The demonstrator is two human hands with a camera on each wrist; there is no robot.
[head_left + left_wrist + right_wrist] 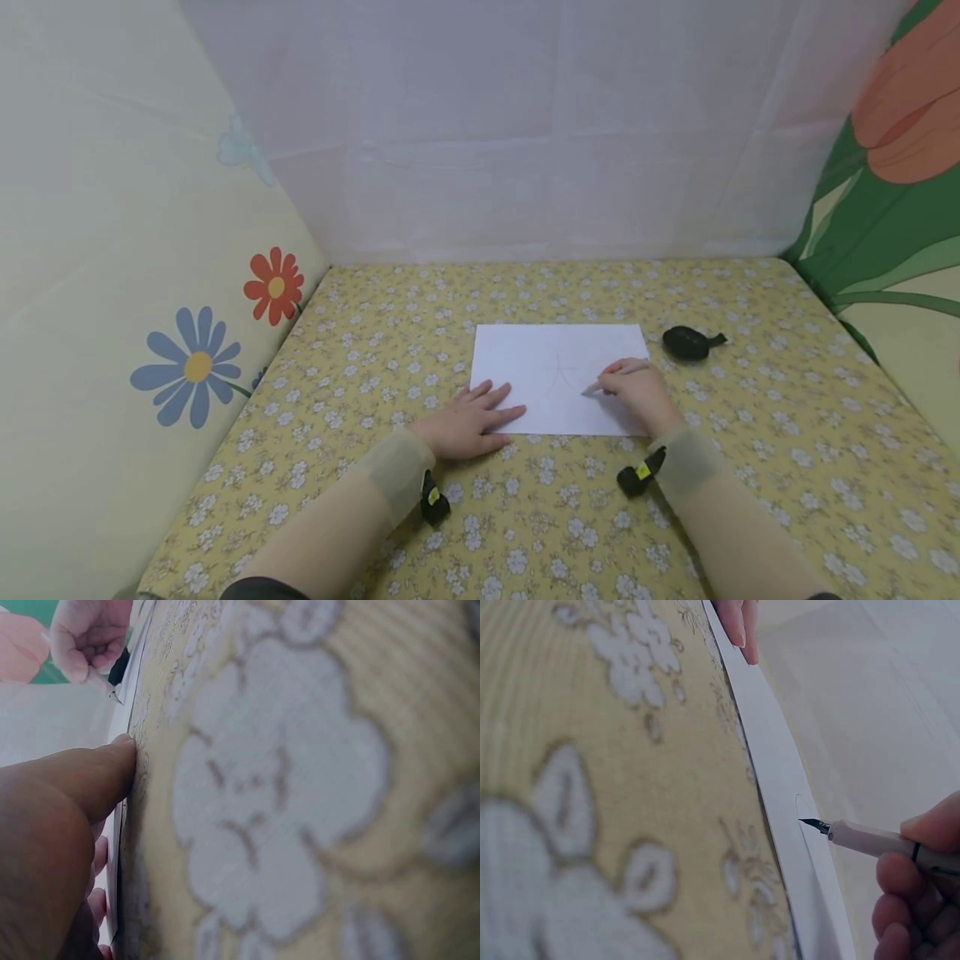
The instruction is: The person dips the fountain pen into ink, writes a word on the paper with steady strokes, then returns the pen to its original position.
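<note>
A white sheet of paper point(517, 350) lies on the table, with a few thin, faint strokes near its middle. My right hand point(636, 392) pinches a fountain pen point(870, 838) with a pale barrel and a dark nib. In the right wrist view the nib's tip is at the paper's surface, close to a thin drawn line. The left hand point(468, 422) rests with spread fingers on the paper's lower left corner. Its thumb point(112, 769) lies along the near edge in the left wrist view.
Right of the paper lies a small black oval object point(686, 342) with a short tab. A yellow floral cloth point(405, 333) covers the table. A pale curtain point(525, 150) hangs behind, with flower-printed panels at both sides. Small black cameras are strapped to both wrists.
</note>
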